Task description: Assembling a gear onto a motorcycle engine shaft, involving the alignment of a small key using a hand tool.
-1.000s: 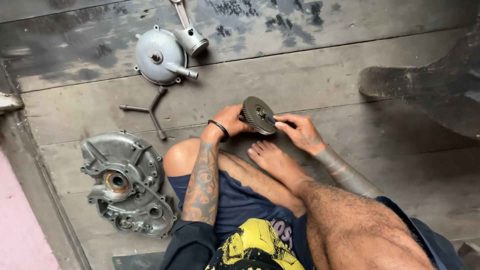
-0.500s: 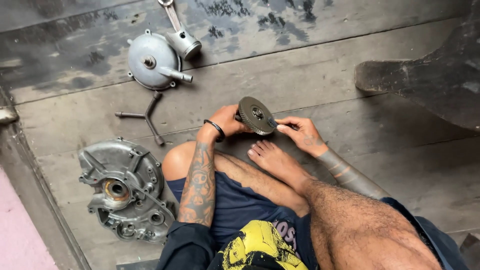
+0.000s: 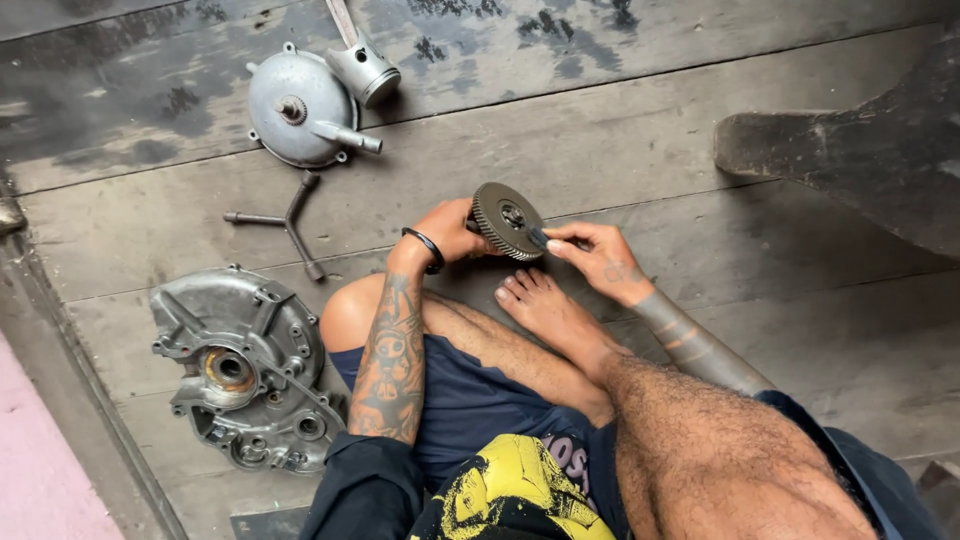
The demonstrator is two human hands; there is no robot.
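**Gear held in both hands over plank floor**

Engine case half [image 3: 245, 365] lay at 8 o'clock of the frame, open side up, on the wooden floor [image 3: 620, 140]. At 11 o'clock sat a round grey cover [image 3: 295, 105] with a stub shaft, a small cylinder part [image 3: 365, 72] touching its upper right edge. Just below the cover, a bent T-shaped wrench [image 3: 290, 222] lay flat. Left hand [image 3: 450, 232], black band at the wrist, was clenched on the left rim of the toothed gear [image 3: 507, 220]. Gear was at frame centre, tilted on edge, raised just above the bare foot [image 3: 545, 305] at its 6 o'clock. Right hand [image 3: 595, 258] at the gear's 4 o'clock pinched a small dark tool against the gear's face; what tool, cannot tell. Dark slab [image 3: 870, 160] at 3 o'clock, well apart.
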